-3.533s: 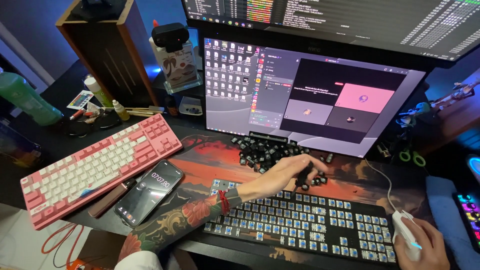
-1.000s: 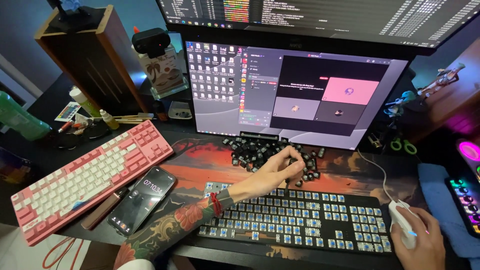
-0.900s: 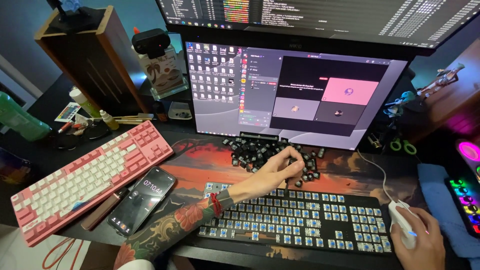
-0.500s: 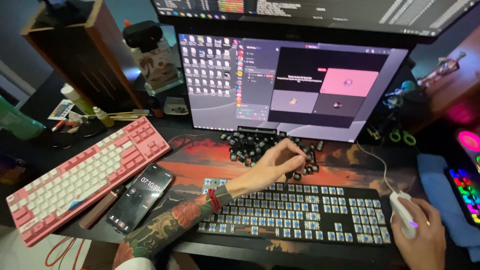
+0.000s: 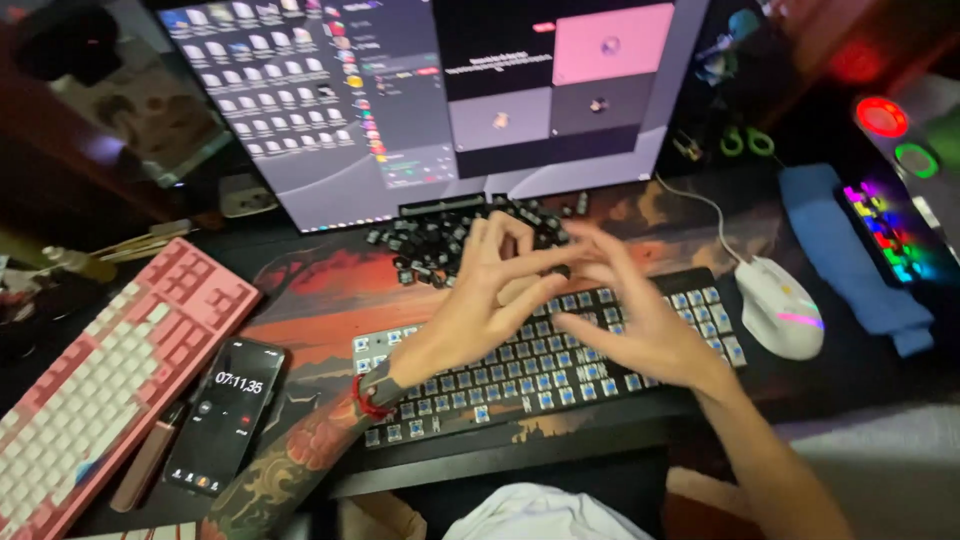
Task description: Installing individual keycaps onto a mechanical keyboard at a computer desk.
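My left hand (image 5: 487, 295) and my right hand (image 5: 632, 318) meet fingertip to fingertip above a black keyboard (image 5: 452, 385) whose blue switches are bare. A small dark piece shows where the fingertips meet, but motion blur hides which hand grips it. The fingers of my right hand are spread. Just behind the hands, a pile of dark keycaps (image 5: 430, 243) lies on the red desk mat (image 5: 320, 300). A white mouse (image 5: 780, 306) rests untouched to the right of the keyboard.
A monitor (image 5: 400, 90) stands behind the keycaps. At the left lie a pink-and-white keyboard (image 5: 100, 385), a phone (image 5: 225, 415) with a lit screen and a slim brown stick (image 5: 145, 468). At the right are a blue pad (image 5: 850, 250) and a glowing multicoloured keyboard (image 5: 885, 228).
My right hand has left the mouse and moved left to join my left hand, which lifted off the keycap pile. The camera has tilted down and closer.
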